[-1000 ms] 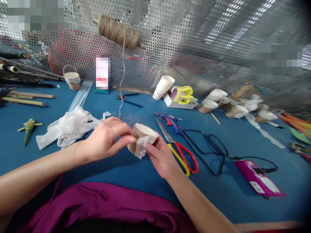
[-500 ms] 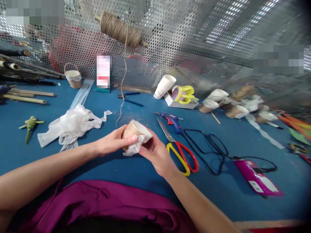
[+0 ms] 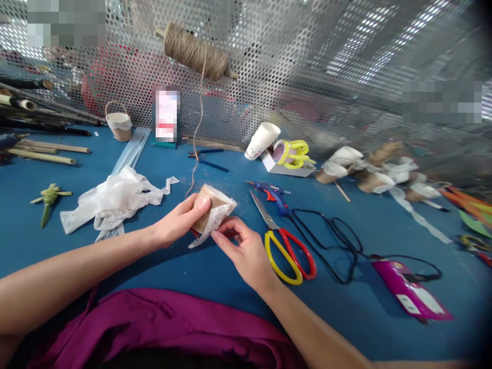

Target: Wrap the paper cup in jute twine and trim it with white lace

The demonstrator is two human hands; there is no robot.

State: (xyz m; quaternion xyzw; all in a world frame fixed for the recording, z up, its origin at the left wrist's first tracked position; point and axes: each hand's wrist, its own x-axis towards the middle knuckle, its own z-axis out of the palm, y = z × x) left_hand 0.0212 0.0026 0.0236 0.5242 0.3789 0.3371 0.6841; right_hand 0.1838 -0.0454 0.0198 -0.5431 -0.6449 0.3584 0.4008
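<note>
Item one: a brown-wrapped cup (image 3: 200, 214), which I am holding tilted above the middle of the table (image 3: 161, 271), toward its near edge. My left hand (image 3: 180, 218) is clamping it, thumb pressing on the brown side, the other fingers mostly hidden behind.

Item two: a white lace strip (image 3: 210, 223), lying slantwise across the cup. My right hand (image 3: 240, 248) is bringing thumb and forefinger together on its lower border (the remaining fingers are curling, partly out of sight).

Item three: scissors (image 3: 272, 224), one handle yellow, one red, lying open just beside my right hand.

Item four: a blue glue gun (image 3: 274, 196), resting beyond the scissors, its black cable trailing toward a purple box (image 3: 413, 289) near the right edge.

Item five: crumpled white lace (image 3: 119, 197), spreading left of the cup.

Item six: a small handled basket (image 3: 121, 127), standing upright by the far left corner.

Item seven: a twine spool (image 3: 196, 51), hanging above the far edge, its strand trailing down toward my left hand.
</note>
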